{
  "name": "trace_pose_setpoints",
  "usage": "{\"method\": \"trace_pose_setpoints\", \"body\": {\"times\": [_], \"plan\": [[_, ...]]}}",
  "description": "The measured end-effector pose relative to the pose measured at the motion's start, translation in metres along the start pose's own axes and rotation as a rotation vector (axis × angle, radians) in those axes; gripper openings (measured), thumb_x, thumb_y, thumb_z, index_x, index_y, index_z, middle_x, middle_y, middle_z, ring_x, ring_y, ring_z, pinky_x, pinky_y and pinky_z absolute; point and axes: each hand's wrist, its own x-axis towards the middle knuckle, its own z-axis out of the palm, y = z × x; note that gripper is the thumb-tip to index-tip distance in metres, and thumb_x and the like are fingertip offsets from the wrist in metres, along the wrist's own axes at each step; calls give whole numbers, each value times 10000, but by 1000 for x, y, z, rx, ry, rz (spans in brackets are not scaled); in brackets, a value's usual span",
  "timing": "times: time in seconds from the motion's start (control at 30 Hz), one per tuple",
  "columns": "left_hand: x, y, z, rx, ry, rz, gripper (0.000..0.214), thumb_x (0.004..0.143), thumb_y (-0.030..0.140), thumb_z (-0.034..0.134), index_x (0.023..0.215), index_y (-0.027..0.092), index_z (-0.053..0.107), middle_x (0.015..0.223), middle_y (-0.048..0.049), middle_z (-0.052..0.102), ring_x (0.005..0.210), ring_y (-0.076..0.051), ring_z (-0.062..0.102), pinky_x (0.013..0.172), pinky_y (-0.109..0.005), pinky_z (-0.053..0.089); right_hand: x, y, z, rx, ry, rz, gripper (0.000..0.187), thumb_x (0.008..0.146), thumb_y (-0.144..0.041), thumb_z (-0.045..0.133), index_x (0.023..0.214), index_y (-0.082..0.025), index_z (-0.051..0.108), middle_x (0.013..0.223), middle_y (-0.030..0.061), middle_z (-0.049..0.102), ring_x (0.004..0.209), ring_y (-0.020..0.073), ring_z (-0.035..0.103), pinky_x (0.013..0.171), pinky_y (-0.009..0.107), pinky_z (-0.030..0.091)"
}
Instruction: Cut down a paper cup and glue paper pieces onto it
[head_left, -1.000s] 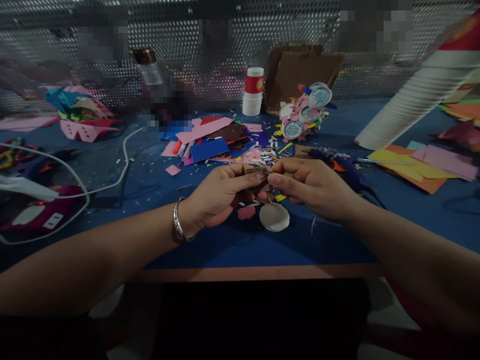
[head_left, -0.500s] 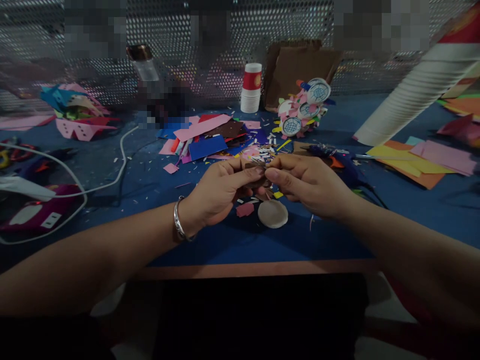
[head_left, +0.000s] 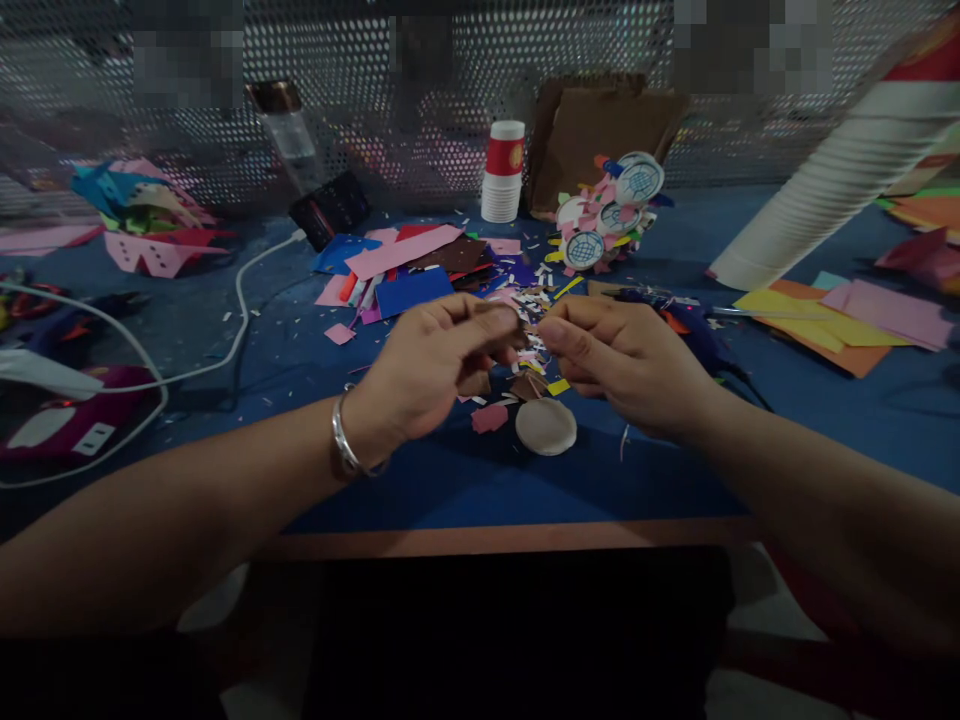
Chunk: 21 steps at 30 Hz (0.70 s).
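My left hand [head_left: 454, 365], with a silver bangle at the wrist, is closed in a pinch. A small piece of brown paper [head_left: 520, 326] shows dimly at its fingertips, mostly hidden by the thumb. A short gap to the right, my right hand [head_left: 626, 360] pinches thumb against forefinger; whatever lies between them is too small to make out. Just below the hands, a pale round disc [head_left: 546, 428] lies flat on the blue table [head_left: 450, 490]. Beside it rests a pink paper scrap [head_left: 490, 418], with small paper clippings [head_left: 534, 300] scattered behind.
Coloured paper sheets [head_left: 416, 293] are piled behind my left hand. Stacked paper cups [head_left: 502, 172] and a decorated paper craft [head_left: 604, 220] stand farther back. A long cup stack [head_left: 832, 185] leans at right, near a glue gun [head_left: 694, 335]. A white cable [head_left: 241, 300] crosses the left side.
My hands have drawn apart; the left has shifted slightly left, with the brown paper at its fingertips. My right hand has barely moved and stays pinched.
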Motion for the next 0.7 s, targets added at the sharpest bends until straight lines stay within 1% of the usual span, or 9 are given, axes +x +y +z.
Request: {"method": "trace_pose_setpoints", "body": {"times": [0.07,0.13,0.2,0.27,0.33,0.43,0.53,0.6,0.7], "plan": [[2,5,-3,14,87,82,204,930,126,804,744,143,721,711,-6,730,590,-49,613,586,-178,435,0,3,-3,46,62,1,594,949,-778,720,775,-244,524,601,-65,360,503,95,270,456,286,202],[2,6,-4,47,48,40,172,943,165,800,789,153,726,720,-14,732,609,-75,648,557,-189,429,2,6,-8,34,126,-13,582,941,-775,734,793,-244,548,605,-71,319,511,97,246,460,293,180],[1,4,-4,77,-41,-32,141,943,215,806,838,166,727,735,-25,742,623,-115,682,513,-209,421,4,9,-12,-13,151,-21,567,929,-767,756,815,-242,574,615,-67,322,525,102,255,469,300,190],[1,1,-4,100,-93,-42,134,920,239,828,861,173,727,760,-23,746,595,-117,661,476,-217,408,6,11,-15,-77,125,-8,562,916,-767,771,837,-241,588,619,-57,367,537,109,295,484,306,210],[2,-3,-6,122,-94,-14,161,870,248,874,869,173,732,767,-6,728,536,-85,583,453,-216,392,7,12,-15,-136,87,-11,574,911,-783,763,859,-235,601,613,-50,413,539,113,324,498,312,215],[6,-7,-10,153,-86,-6,277,762,296,964,883,173,747,722,28,667,495,-64,492,438,-223,381,8,12,-13,-203,56,-55,601,942,-804,706,861,-217,605,606,-40,469,543,113,360,522,316,227],[6,-8,-11,164,-119,6,362,687,356,1015,838,175,740,646,56,582,502,-73,503,449,-223,374,7,12,-12,-233,38,-94,602,970,-791,676,863,-202,616,649,-16,535,577,125,453,555,315,281],[5,-9,-10,164,-148,17,386,674,368,1028,780,174,711,620,65,555,509,-67,508,468,-211,369,7,11,-11,-222,18,-95,576,969,-765,699,875,-202,617,647,-27,520,578,127,476,564,309,296],[4,-12,-11,187,-196,53,416,686,407,1032,742,174,691,635,55,606,524,-61,497,494,-205,381,6,8,-11,-183,-34,-84,513,972,-708,732,904,-213,614,594,-74,427,520,110,415,549,295,275]]}}
